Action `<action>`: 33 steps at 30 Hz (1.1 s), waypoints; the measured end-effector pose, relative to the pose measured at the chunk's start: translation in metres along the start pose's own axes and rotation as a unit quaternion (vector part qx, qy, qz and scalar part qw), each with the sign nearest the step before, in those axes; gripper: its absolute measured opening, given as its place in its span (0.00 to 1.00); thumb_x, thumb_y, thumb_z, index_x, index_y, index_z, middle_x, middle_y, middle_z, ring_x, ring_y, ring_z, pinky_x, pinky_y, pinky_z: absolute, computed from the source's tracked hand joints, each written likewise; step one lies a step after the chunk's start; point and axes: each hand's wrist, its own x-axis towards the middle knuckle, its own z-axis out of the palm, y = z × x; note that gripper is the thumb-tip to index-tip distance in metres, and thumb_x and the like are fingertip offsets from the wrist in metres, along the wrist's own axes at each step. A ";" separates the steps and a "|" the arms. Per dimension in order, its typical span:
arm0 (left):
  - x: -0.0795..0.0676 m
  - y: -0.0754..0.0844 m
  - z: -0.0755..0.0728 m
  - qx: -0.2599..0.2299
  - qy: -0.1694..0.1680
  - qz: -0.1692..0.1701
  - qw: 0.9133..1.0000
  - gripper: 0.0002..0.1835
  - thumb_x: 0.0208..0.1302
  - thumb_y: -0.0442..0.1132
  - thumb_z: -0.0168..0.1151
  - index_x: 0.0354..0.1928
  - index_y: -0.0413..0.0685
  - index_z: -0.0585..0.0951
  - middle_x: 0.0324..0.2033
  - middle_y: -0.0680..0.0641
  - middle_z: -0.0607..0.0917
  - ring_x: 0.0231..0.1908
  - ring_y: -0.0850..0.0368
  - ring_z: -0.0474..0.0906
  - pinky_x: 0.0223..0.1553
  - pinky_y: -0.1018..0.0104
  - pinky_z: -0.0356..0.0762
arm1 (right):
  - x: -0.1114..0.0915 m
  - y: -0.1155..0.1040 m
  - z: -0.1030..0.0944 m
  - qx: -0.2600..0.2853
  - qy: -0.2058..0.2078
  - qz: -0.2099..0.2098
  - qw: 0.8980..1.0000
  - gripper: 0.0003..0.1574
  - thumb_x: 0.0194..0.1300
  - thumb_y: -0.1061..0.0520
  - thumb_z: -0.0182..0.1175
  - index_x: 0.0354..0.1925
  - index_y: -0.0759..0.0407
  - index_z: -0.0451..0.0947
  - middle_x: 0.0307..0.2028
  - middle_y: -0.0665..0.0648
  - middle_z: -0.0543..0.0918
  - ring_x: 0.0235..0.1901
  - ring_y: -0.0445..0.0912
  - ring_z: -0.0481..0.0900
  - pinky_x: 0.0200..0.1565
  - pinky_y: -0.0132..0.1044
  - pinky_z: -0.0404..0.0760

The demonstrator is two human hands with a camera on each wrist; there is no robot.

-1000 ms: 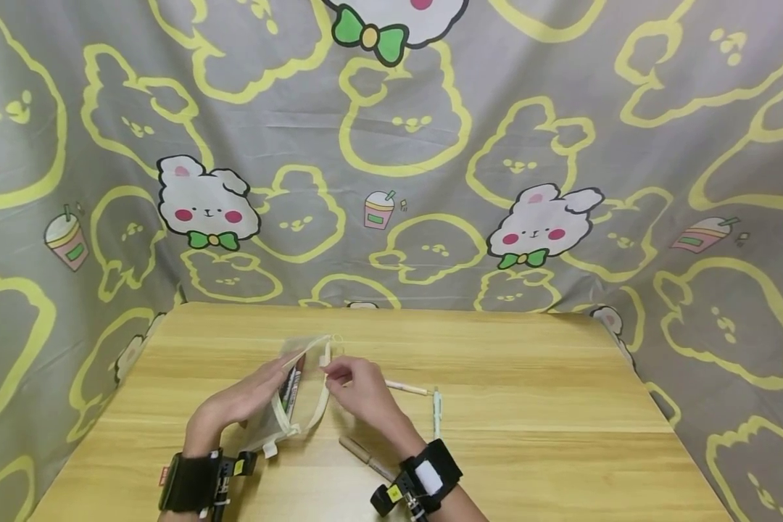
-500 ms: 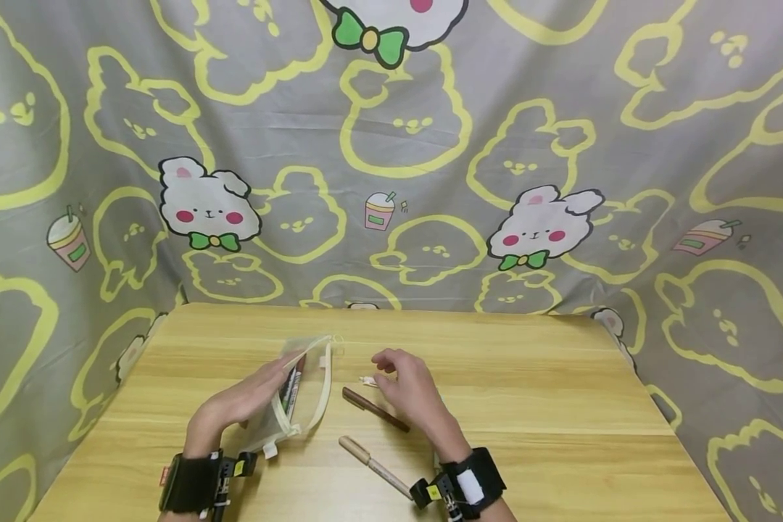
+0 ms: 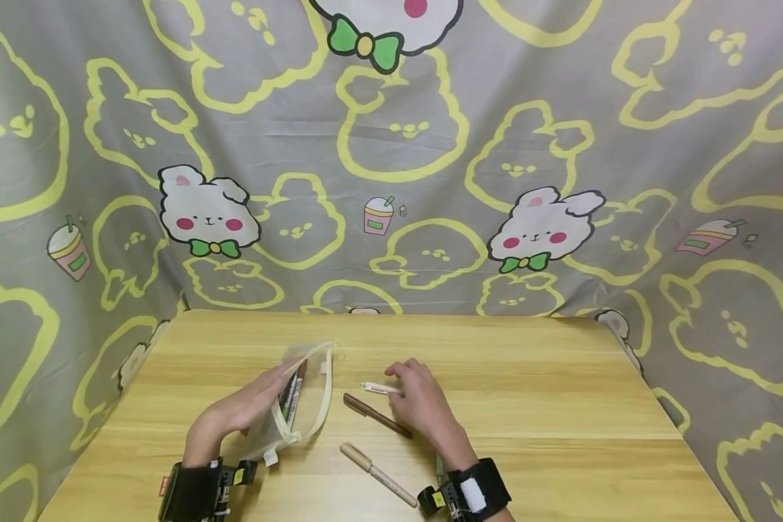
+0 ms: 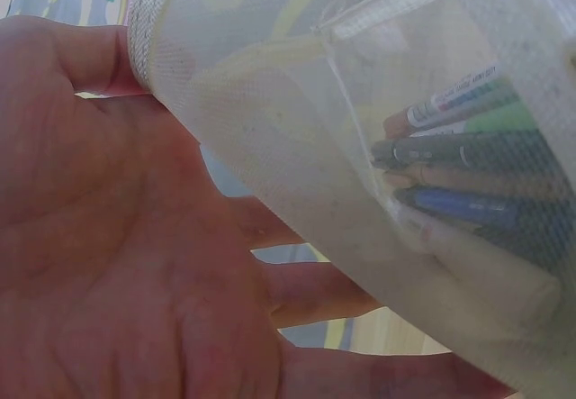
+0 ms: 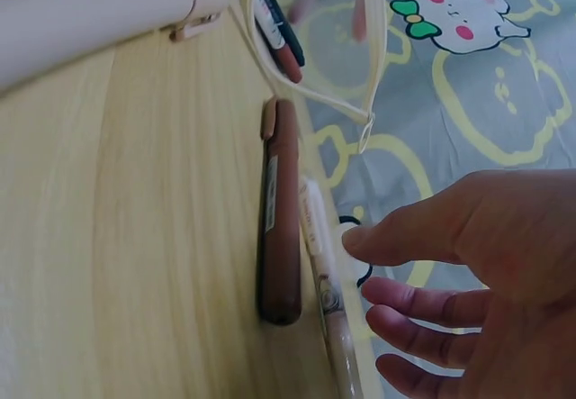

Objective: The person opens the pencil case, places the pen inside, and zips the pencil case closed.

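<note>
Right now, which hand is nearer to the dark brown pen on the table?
Right. The right hand is close beside the dark brown pen; the left hand is farther, against the mesh pouch.

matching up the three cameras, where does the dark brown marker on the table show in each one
Head: the dark brown marker lies in the lower middle, between the mesh pouch and the right hand.
Left wrist: not in it.
Right wrist: near the centre, just left of a slim white pen.
Shared landmark: the mesh pouch, left of middle in head, upper right in left wrist, top in right wrist.
</note>
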 end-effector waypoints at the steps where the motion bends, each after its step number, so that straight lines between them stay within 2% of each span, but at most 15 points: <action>1: 0.000 0.000 0.000 0.000 0.000 0.000 1.000 0.27 0.82 0.38 0.24 0.76 0.30 0.46 0.72 0.24 0.48 0.69 0.24 0.42 0.63 0.24 0.42 | 0.000 0.001 0.000 -0.003 -0.002 0.001 1.000 0.21 0.54 0.66 0.69 0.48 0.62 0.83 0.42 0.60 0.82 0.38 0.50 0.76 0.35 0.42 0.80; 9: -0.001 0.000 -0.001 0.004 -0.004 0.001 1.000 0.27 0.82 0.37 0.24 0.75 0.27 0.46 0.72 0.23 0.48 0.69 0.24 0.41 0.64 0.24 0.41 | -0.001 0.007 0.005 -0.019 -0.019 -0.001 1.000 0.19 0.52 0.69 0.67 0.45 0.61 0.85 0.34 0.55 0.79 0.32 0.47 0.73 0.32 0.39 0.76; 15: -0.003 0.003 -0.002 0.007 -0.006 0.002 1.000 0.27 0.82 0.37 0.25 0.75 0.28 0.47 0.72 0.23 0.47 0.69 0.23 0.41 0.63 0.24 0.41 | -0.001 0.011 0.010 -0.034 -0.016 -0.021 0.999 0.15 0.53 0.72 0.65 0.39 0.59 0.86 0.29 0.52 0.78 0.30 0.46 0.73 0.30 0.39 0.77; 20: -0.004 0.003 -0.001 0.009 -0.006 0.000 1.000 0.27 0.82 0.37 0.25 0.75 0.28 0.47 0.72 0.23 0.48 0.68 0.22 0.41 0.63 0.22 0.41 | -0.002 0.012 0.013 -0.039 -0.011 -0.029 0.999 0.15 0.53 0.74 0.63 0.37 0.59 0.86 0.28 0.53 0.79 0.29 0.46 0.74 0.29 0.39 0.78; 24: -0.003 0.002 0.000 0.004 -0.007 -0.006 1.000 0.27 0.82 0.38 0.25 0.75 0.29 0.47 0.72 0.24 0.48 0.69 0.23 0.41 0.63 0.23 0.41 | -0.003 0.009 0.011 -0.035 -0.010 -0.025 0.999 0.14 0.56 0.72 0.62 0.38 0.58 0.86 0.29 0.52 0.79 0.29 0.44 0.74 0.29 0.36 0.78; 27: -0.002 0.000 0.000 0.000 -0.009 0.001 1.000 0.27 0.82 0.37 0.24 0.75 0.28 0.46 0.72 0.23 0.47 0.69 0.23 0.41 0.63 0.23 0.41 | -0.002 0.005 0.006 -0.028 -0.004 -0.023 0.999 0.14 0.58 0.71 0.61 0.40 0.58 0.86 0.30 0.51 0.79 0.29 0.43 0.74 0.29 0.35 0.78; 33: -0.001 0.001 -0.001 0.001 -0.011 0.006 1.000 0.27 0.82 0.37 0.24 0.75 0.28 0.46 0.72 0.23 0.47 0.69 0.23 0.41 0.62 0.22 0.42 | 0.000 -0.004 -0.004 -0.021 0.012 -0.021 0.999 0.17 0.56 0.70 0.59 0.42 0.57 0.85 0.30 0.50 0.78 0.27 0.42 0.73 0.26 0.33 0.76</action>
